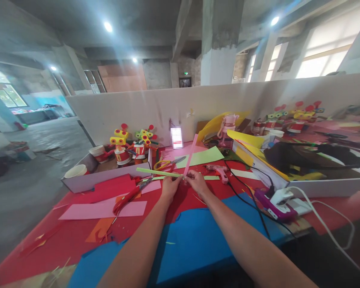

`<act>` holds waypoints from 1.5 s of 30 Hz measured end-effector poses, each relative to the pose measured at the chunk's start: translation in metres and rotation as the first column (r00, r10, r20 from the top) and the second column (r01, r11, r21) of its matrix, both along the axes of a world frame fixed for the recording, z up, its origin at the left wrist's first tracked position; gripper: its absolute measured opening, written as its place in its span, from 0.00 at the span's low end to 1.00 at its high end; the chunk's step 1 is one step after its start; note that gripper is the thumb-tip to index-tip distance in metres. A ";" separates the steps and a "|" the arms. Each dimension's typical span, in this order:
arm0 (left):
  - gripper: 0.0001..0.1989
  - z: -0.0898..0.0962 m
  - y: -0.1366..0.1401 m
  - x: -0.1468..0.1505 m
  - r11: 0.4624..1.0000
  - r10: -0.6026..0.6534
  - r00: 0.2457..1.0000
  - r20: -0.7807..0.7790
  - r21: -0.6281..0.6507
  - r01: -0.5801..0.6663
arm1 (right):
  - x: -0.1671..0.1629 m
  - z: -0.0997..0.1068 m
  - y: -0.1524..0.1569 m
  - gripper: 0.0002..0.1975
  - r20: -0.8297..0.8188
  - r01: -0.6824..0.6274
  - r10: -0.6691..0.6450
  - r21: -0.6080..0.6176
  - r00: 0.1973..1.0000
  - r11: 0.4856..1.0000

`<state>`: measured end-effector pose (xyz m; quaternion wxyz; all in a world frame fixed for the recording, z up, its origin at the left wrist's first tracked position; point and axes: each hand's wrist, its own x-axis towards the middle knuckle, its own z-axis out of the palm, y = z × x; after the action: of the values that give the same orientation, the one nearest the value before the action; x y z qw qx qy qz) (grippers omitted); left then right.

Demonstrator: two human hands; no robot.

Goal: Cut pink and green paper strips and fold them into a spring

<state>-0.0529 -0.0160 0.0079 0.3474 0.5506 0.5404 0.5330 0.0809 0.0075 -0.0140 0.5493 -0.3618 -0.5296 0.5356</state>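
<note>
My left hand [170, 188] pinches one end of a narrow light green paper strip [156, 172], which points off to the left. Against it, my right hand [197, 183] has its fingers closed on the lower end of a pink paper strip [192, 154] that stands up at a slant. The two strip ends meet between my fingertips; how they overlap is hidden by the fingers. Close to the right hand lies a pink glue gun [219, 172]. Red-handled scissors [127, 200] rest to the left, and yellow-handled scissors [168, 163] lie just beyond my hands.
Blue sheets [201, 232] and pink paper [105, 210] cover parts of the red tabletop [63, 232]. Paper-cup robot figures [121, 150] stand in a box on the left. A purple power strip [276, 206] with cables sits right, before a white box [327, 188].
</note>
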 end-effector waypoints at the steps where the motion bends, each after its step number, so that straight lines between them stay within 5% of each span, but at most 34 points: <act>1: 0.11 0.001 -0.001 0.000 1.000 0.013 1.000 -0.025 0.000 -0.013 | 0.000 0.000 0.000 0.16 -0.001 -0.010 0.010 -0.008 1.000 1.000; 11: 0.14 0.004 -0.002 0.001 1.000 -0.005 0.992 0.123 0.028 0.001 | 0.003 0.013 -0.008 0.18 -0.002 -0.036 0.035 -0.084 0.999 0.996; 18: 0.17 0.005 -0.003 0.005 0.983 -0.178 0.924 0.339 0.017 0.183 | -0.005 0.008 -0.008 0.16 -0.167 0.045 -0.061 -0.101 0.984 0.994; 25: 0.15 0.005 -0.003 0.004 0.990 -0.138 0.945 0.296 0.032 0.134 | -0.003 0.007 -0.007 0.14 -0.148 0.006 -0.020 -0.093 0.989 0.996; 45: 0.15 0.014 -0.010 0.006 0.998 -0.067 0.975 0.214 -0.006 0.070 | -0.002 0.016 -0.017 0.13 0.071 0.196 -0.195 -0.012 0.978 0.980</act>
<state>-0.0472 -0.0259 0.0217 0.4254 0.5062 0.4843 0.5729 0.0791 -0.0100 0.0016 0.5773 -0.4356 -0.5052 0.4708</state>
